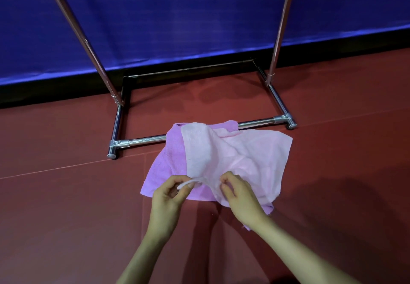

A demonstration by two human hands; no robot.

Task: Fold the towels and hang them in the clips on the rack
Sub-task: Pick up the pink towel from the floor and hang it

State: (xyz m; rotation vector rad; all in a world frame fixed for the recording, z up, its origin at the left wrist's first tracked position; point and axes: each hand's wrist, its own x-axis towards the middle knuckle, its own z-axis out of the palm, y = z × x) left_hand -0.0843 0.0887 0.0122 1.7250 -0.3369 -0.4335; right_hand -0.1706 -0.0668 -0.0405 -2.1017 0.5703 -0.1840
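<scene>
A pale pink towel [244, 153] lies crumpled on top of a purple towel [168, 157] on the red floor, both draped partly over the front base bar of the metal rack [144, 139]. My left hand [168, 195] pinches the near edge of the pale pink towel between thumb and fingers. My right hand [239, 192] pinches the same edge a short way to the right, fingers curled. The rack's two uprights rise out of the top of the view, so its clips are hidden.
A blue barrier [199, 17] with a black base strip stands just behind the rack. Red floor mats [66, 217] with a seam line run across the view. The rack's feet [112, 155] sit on the mat at left and right.
</scene>
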